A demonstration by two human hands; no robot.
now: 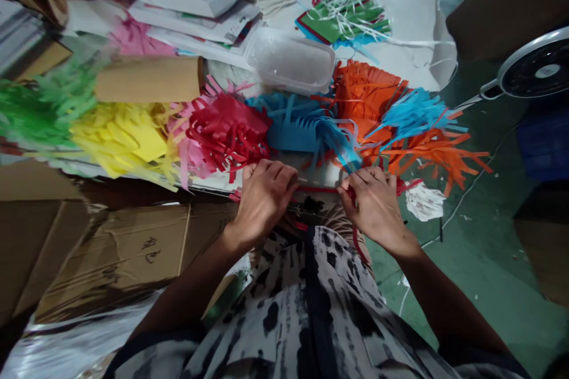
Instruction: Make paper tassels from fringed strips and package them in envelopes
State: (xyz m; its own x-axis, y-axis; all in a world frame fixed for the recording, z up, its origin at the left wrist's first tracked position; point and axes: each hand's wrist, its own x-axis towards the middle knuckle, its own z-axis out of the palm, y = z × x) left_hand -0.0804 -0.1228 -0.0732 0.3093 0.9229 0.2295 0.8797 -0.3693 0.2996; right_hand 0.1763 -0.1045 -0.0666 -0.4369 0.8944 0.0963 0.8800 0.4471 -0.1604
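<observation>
One red strip (320, 190) stretches sideways just on the near side of the blue fringed paper (291, 133), its long axis running left to right along the front edge of the desk (329, 176). Near-left of the blue paper, the left hand (269, 194) is curled over, closed on the strip; its tips are tucked under, so the exact pinch I can't tell. And at the near right of the blue paper, the right hand (372, 198) matches it, fingers bunched on the strip, a red tail (357, 241) dangling below! Neither has far to reach: both are on it, though the right sits closer to the blue paper's loose strands, right up at their ends. Red fringe (231, 124) crowds the blue paper's left, orange fringe (364, 92) its right, and a plastic tub (291, 59) stands just beyond.
</observation>
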